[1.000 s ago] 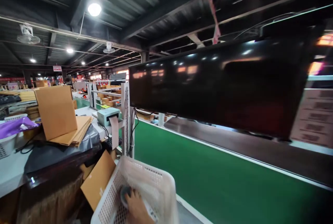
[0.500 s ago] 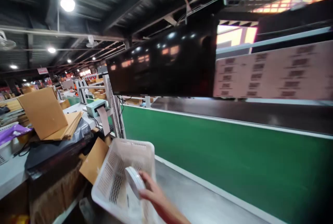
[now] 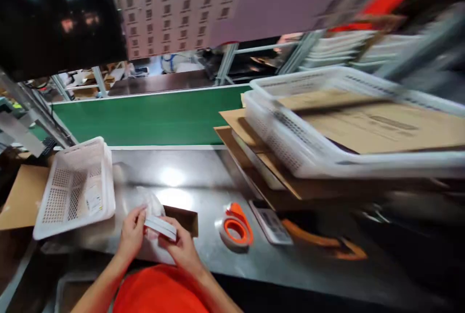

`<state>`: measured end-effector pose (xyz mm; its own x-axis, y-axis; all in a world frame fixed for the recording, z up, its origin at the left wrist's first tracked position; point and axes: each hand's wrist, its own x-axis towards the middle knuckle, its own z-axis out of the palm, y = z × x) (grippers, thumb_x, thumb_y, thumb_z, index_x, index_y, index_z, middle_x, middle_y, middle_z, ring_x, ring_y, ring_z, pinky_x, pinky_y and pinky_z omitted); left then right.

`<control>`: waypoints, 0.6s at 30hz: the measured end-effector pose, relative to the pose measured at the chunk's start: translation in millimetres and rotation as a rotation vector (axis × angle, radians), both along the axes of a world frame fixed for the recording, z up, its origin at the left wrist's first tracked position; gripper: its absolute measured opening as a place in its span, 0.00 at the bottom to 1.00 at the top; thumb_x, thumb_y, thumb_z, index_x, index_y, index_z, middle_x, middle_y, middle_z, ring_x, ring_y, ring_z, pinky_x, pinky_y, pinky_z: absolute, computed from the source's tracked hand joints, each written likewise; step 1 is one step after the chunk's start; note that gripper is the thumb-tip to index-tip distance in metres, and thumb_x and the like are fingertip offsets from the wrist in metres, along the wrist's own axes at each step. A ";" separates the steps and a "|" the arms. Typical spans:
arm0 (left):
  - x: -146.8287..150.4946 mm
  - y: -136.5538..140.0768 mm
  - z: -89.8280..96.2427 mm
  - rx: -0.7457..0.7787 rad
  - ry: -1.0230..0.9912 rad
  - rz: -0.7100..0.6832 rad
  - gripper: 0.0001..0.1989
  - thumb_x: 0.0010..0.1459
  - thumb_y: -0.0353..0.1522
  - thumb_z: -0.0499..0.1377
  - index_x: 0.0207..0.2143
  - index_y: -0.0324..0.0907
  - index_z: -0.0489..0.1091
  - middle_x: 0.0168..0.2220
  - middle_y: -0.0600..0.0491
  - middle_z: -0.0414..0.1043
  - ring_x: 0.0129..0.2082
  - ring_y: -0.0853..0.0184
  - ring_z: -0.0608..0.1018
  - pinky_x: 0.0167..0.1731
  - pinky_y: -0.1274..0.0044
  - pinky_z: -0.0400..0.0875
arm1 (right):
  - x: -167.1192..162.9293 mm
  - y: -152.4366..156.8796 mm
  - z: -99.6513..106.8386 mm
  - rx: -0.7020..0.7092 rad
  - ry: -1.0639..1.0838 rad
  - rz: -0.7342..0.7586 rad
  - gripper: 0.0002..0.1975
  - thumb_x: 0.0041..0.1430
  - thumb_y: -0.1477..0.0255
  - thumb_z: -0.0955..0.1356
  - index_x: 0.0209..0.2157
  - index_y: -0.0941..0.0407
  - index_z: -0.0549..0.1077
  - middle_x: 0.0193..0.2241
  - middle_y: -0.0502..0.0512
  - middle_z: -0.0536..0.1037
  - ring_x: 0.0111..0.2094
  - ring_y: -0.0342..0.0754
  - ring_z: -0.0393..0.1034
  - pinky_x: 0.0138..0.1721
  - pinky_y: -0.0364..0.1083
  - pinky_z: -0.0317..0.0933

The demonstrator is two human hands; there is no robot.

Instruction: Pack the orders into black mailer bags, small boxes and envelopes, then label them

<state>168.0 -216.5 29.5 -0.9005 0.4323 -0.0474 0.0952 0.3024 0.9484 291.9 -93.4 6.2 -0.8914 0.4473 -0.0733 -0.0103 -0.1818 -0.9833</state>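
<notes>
White basket (image 3: 74, 187) sits at the table's (image 3: 203, 177) left edge. Left hand (image 3: 131, 233) and right hand (image 3: 181, 247), fingers curled, both pinch a flat white packet (image 3: 161, 227) near the front edge, turning it over, it seems; tape roll (image 3: 236, 229) lies just right.

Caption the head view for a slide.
Both hands, left hand and right hand, hold a white round item over a metal bench.

Bench clutter around the tape roll (image 3: 235, 229)

A basket (image 3: 74, 187) is seen left of it, a calculator (image 3: 271, 222) just right, stacked cardboard (image 3: 381, 126) beyond.
</notes>
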 end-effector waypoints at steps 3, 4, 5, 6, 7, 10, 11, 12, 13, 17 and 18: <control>-0.2 8.0 4.2 -0.045 0.099 -0.073 0.34 0.63 0.58 0.58 0.52 0.39 0.80 0.40 0.43 0.86 0.36 0.57 0.84 0.36 0.68 0.80 | 8.2 1.1 -3.0 0.085 -0.055 -0.106 0.16 0.57 0.65 0.73 0.47 0.55 0.78 0.38 0.54 0.85 0.39 0.54 0.79 0.44 0.51 0.73; 0.4 9.8 6.0 -0.060 0.168 -0.107 0.32 0.64 0.57 0.58 0.51 0.39 0.81 0.39 0.43 0.85 0.35 0.57 0.84 0.36 0.69 0.80 | 11.0 1.5 -4.7 0.143 -0.077 -0.146 0.16 0.58 0.65 0.72 0.47 0.55 0.78 0.39 0.55 0.85 0.41 0.54 0.79 0.46 0.52 0.73; 1.7 11.6 7.6 -0.074 0.244 -0.151 0.30 0.65 0.56 0.58 0.49 0.40 0.81 0.38 0.44 0.85 0.34 0.58 0.84 0.36 0.69 0.80 | 13.9 2.2 -6.5 0.219 -0.086 -0.184 0.16 0.60 0.66 0.71 0.49 0.54 0.77 0.43 0.57 0.85 0.44 0.55 0.79 0.49 0.54 0.73; 3.8 13.4 8.6 -0.082 0.315 -0.197 0.28 0.67 0.54 0.57 0.47 0.41 0.82 0.37 0.44 0.85 0.33 0.58 0.84 0.36 0.69 0.79 | 16.8 3.1 -8.3 0.304 -0.084 -0.217 0.16 0.61 0.67 0.70 0.49 0.54 0.77 0.47 0.59 0.84 0.49 0.57 0.79 0.54 0.55 0.71; 7.0 15.3 8.7 -0.086 0.377 -0.240 0.26 0.68 0.52 0.56 0.45 0.42 0.82 0.37 0.45 0.85 0.34 0.58 0.84 0.36 0.69 0.79 | 19.6 4.3 -9.9 0.390 -0.081 -0.239 0.16 0.62 0.68 0.69 0.50 0.54 0.76 0.52 0.61 0.82 0.53 0.57 0.77 0.58 0.56 0.69; 21.7 21.3 4.2 -0.100 0.510 -0.303 0.21 0.71 0.47 0.55 0.45 0.44 0.84 0.36 0.46 0.84 0.34 0.60 0.83 0.35 0.71 0.77 | 26.1 8.0 -14.0 0.587 -0.177 -0.222 0.16 0.63 0.71 0.66 0.52 0.55 0.74 0.53 0.65 0.80 0.55 0.58 0.76 0.59 0.56 0.69; 27.6 23.1 1.8 -0.106 0.538 -0.316 0.20 0.72 0.45 0.55 0.45 0.45 0.84 0.35 0.46 0.84 0.34 0.60 0.83 0.36 0.71 0.77 | 26.8 8.8 -15.5 0.614 -0.246 -0.194 0.15 0.64 0.71 0.65 0.51 0.55 0.73 0.50 0.64 0.81 0.51 0.58 0.78 0.55 0.54 0.70; 33.4 24.7 -0.4 -0.113 0.561 -0.333 0.20 0.72 0.44 0.55 0.45 0.46 0.84 0.34 0.46 0.83 0.34 0.59 0.83 0.36 0.71 0.77 | 26.7 9.1 -17.4 0.617 -0.307 -0.160 0.13 0.65 0.70 0.65 0.50 0.55 0.73 0.46 0.63 0.82 0.47 0.57 0.79 0.52 0.53 0.71; 38.8 25.9 -2.1 -0.121 0.580 -0.355 0.20 0.72 0.43 0.54 0.45 0.46 0.85 0.33 0.46 0.82 0.34 0.59 0.82 0.38 0.71 0.77 | 25.5 8.9 -19.8 0.597 -0.350 -0.132 0.11 0.65 0.70 0.65 0.48 0.54 0.73 0.43 0.61 0.82 0.44 0.57 0.79 0.50 0.52 0.71; 52.3 24.1 -0.6 -0.129 0.558 -0.404 0.19 0.72 0.41 0.53 0.44 0.47 0.85 0.32 0.46 0.81 0.34 0.59 0.82 0.38 0.70 0.78 | 15.0 5.0 -31.1 0.342 -0.280 -0.104 0.07 0.62 0.68 0.68 0.41 0.52 0.72 0.36 0.54 0.82 0.37 0.52 0.78 0.43 0.49 0.72; 53.8 21.9 1.2 -0.109 0.520 -0.398 0.19 0.73 0.40 0.53 0.45 0.47 0.85 0.32 0.46 0.81 0.34 0.59 0.82 0.38 0.71 0.78 | 12.2 4.1 -32.7 0.283 -0.217 -0.090 0.08 0.62 0.66 0.68 0.42 0.52 0.72 0.35 0.53 0.81 0.35 0.51 0.77 0.42 0.49 0.73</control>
<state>221.7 -194.5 30.7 -0.5901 0.7543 0.2878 0.6566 0.2409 0.7147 304.1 -89.3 -26.5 -0.8246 0.5531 -0.1187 0.2009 0.0902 -0.9754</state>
